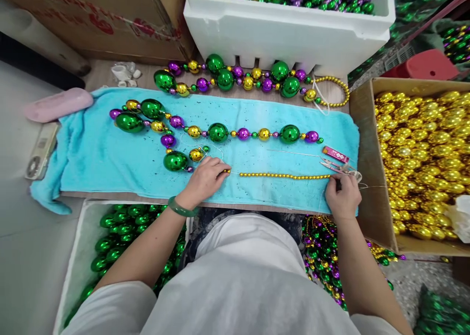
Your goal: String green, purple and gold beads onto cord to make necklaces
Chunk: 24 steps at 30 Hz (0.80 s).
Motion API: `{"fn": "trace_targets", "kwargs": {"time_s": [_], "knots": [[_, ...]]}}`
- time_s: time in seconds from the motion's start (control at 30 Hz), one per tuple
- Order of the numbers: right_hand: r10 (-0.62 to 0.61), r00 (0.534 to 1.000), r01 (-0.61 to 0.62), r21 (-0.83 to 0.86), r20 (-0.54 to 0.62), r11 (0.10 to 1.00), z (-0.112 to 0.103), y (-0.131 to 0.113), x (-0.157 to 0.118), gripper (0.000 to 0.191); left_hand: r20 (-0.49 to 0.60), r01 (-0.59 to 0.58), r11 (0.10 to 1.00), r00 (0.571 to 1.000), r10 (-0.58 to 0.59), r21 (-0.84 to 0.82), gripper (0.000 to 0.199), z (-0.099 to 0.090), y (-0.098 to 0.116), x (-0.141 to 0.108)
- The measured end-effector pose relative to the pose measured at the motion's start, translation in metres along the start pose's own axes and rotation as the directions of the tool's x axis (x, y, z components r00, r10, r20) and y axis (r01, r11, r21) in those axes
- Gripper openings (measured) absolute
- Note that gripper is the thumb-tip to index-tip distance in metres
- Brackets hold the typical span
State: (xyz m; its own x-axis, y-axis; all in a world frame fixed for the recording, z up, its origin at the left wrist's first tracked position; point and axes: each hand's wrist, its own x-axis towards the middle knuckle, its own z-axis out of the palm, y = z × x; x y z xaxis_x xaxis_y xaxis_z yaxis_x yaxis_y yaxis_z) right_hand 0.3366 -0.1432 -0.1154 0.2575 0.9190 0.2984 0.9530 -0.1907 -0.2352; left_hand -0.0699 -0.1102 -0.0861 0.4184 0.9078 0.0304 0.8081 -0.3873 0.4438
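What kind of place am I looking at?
Probably a small bead-stringing workshop: a finished-looking bead necklace, a foam box of mixed beads, and a carton of gold beads.

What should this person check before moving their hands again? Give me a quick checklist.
1. Right grip at the right end of the gold bead row: ok.
2. Left grip pinching firmly: cannot tell; contact is partly hidden.
3. Row gap-free up to the left grip: not ok; a gap shows beside it.
4. Snips well away from the right grip: not ok; they lie right by it.
5. Blue towel beneath the row: ok.
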Motion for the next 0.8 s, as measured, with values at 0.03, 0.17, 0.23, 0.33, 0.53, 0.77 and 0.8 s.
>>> {"fn": "trace_targets", "kwargs": {"time_s": [0.03,0.17,0.23,0.33,0.53,0.77,0.8], "knots": [[-0.003,1.000,0.003,0.001,-0.002,1.000,0.000,0.000,0.000,0.018,0.009,0.001,1.000,1.000,-0.001,0.007,0.022,-0.002,0.000,0.000],[-0.002,1.000,0.002,-0.002,0.006,1.000,0.000,-0.001,0.000,0.018,0.037,0.011,0.999,0.999,-0.012,0.031,0.029,-0.006,0.004,-0.001],[0.004,1.000,-0.004,-0.003,0.014,1.000,-0.001,-0.001,0.000,0.018,0.026,0.029,0.999,0.999,-0.030,0.034,0.030,-0.005,0.009,0.000],[0.010,1.000,-0.010,-0.003,0.023,1.000,-0.001,-0.002,0.000,0.018,-0.004,0.041,0.999,0.999,-0.041,0.013,0.029,0.002,0.020,0.002],[0.011,1.000,-0.011,-0.002,0.022,1.000,-0.001,-0.002,0.001,0.019,-0.040,0.012,1.000,0.999,-0.012,-0.015,0.020,0.021,0.034,0.010],[0.005,1.000,-0.005,-0.003,0.013,1.000,-0.001,0.000,0.000,0.019,-0.048,0.066,0.998,0.997,-0.067,-0.018,0.014,0.009,0.020,0.009],[0.005,1.000,-0.005,-0.001,0.011,1.000,0.000,0.000,0.000,0.019,-0.045,0.075,0.997,0.996,-0.076,-0.018,0.014,0.006,0.017,0.008]]}}
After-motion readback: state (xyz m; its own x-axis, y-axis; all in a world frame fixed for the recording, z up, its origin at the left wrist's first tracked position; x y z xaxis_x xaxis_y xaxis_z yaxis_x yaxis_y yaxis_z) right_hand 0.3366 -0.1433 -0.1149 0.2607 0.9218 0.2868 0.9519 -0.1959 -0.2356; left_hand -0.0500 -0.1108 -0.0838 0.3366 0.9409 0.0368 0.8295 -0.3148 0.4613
